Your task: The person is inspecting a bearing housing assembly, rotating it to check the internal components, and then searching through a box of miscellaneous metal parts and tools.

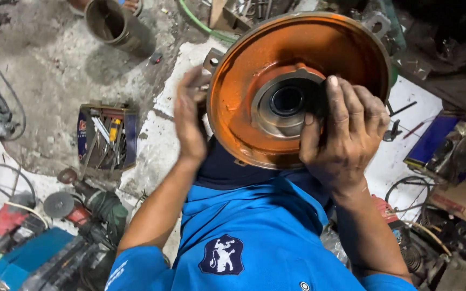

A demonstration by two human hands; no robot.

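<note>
The right hand (346, 137) grips the orange motor end cover (276, 64), fingers curled over its central bearing hub (286, 102). The left hand (190, 121), open and flat, seems to touch the cover's rim. The cover rests tilted on the lap.

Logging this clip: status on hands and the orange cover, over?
Left hand open against cover's rim. Right hand gripping hub of orange round cover, fingers by the bearing. Tool tray on floor, apart.

The left hand (191, 121) is motion-blurred, its fingers unclear; the orange cover's (254, 59) lower rim hides behind the right hand (346, 137).
</note>
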